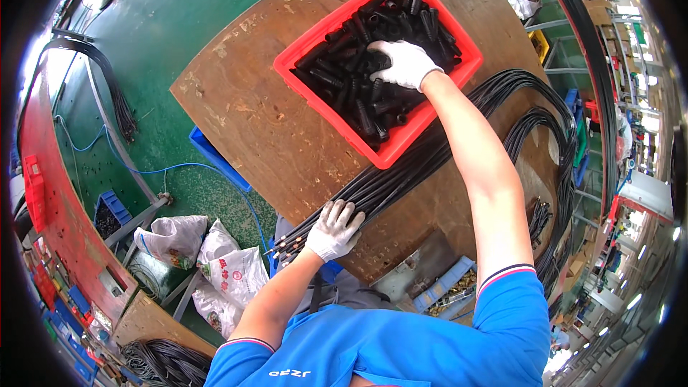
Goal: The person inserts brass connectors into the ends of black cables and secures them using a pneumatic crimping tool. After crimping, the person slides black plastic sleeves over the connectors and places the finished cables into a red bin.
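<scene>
A red plastic bin (315, 41) full of short black tube-like parts (351, 79) sits on a brown wooden tabletop (251, 122). My right hand (405, 62), in a white glove, reaches into the bin and closes on some of the black parts. My left hand (333, 231), also gloved, rests on a bundle of long black cables (401, 172) near their cut ends at the table's near edge, holding them down. The cables run under the bin's corner and loop around to the right.
More black cable loops (552, 136) hang off the table's right side. A blue crate (215, 158) sits below the table's left edge on the green floor. White bags (215, 258), a red bench (57, 229) and small parts bins (448, 290) lie around.
</scene>
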A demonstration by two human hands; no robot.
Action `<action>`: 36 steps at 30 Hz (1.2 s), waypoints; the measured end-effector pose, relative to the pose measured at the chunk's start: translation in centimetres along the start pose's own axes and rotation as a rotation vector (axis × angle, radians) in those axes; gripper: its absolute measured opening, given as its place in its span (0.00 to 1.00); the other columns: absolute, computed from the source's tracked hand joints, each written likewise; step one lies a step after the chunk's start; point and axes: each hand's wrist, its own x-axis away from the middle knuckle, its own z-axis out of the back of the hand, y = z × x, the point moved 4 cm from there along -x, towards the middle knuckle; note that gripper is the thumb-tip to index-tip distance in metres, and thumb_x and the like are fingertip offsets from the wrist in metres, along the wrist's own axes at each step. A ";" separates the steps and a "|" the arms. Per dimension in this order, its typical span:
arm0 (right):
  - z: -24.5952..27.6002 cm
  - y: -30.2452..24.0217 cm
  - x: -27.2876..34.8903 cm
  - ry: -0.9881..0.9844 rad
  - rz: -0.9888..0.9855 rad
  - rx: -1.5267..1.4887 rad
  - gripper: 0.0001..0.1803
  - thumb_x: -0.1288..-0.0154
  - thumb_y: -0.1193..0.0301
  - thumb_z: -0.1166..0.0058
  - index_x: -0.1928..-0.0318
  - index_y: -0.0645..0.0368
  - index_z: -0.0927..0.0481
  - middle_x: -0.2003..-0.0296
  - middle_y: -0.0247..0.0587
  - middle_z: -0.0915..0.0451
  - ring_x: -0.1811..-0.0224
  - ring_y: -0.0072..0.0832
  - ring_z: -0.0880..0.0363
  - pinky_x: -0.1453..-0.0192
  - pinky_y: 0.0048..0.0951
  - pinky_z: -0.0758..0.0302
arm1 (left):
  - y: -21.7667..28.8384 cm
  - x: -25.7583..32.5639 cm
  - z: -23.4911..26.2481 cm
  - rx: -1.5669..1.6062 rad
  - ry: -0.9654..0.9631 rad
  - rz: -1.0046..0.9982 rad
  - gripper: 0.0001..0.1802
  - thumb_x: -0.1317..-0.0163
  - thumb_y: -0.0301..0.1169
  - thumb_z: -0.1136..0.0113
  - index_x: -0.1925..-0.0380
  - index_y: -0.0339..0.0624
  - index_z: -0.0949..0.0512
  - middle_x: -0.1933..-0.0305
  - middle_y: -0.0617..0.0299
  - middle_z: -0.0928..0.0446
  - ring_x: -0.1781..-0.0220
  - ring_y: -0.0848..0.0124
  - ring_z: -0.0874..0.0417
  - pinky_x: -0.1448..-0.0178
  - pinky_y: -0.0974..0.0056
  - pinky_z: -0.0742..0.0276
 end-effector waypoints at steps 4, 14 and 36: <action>-0.5 -1.0 -0.1 0.053 -0.048 -0.016 0.32 0.39 0.52 0.29 0.34 0.40 0.18 0.47 0.49 0.12 0.39 0.51 0.17 0.31 0.50 0.21 | 0.1 -0.2 0.3 0.004 0.012 0.010 0.35 0.51 0.43 0.24 0.40 0.51 0.18 0.35 0.48 0.22 0.32 0.45 0.22 0.26 0.38 0.27; -1.1 -2.8 -0.5 0.191 0.291 0.316 0.21 0.40 0.58 0.28 0.46 0.41 0.14 0.53 0.37 0.17 0.47 0.41 0.16 0.43 0.47 0.21 | 0.0 0.0 0.3 0.001 0.015 0.007 0.34 0.51 0.43 0.24 0.40 0.50 0.18 0.36 0.49 0.22 0.32 0.46 0.23 0.25 0.38 0.27; -1.0 -2.0 -0.4 0.193 0.327 0.224 0.17 0.36 0.59 0.31 0.48 0.45 0.12 0.57 0.40 0.10 0.51 0.44 0.11 0.48 0.46 0.15 | -0.1 0.5 -0.2 0.003 0.052 -0.017 0.36 0.51 0.43 0.23 0.40 0.50 0.19 0.34 0.48 0.24 0.31 0.46 0.23 0.25 0.38 0.28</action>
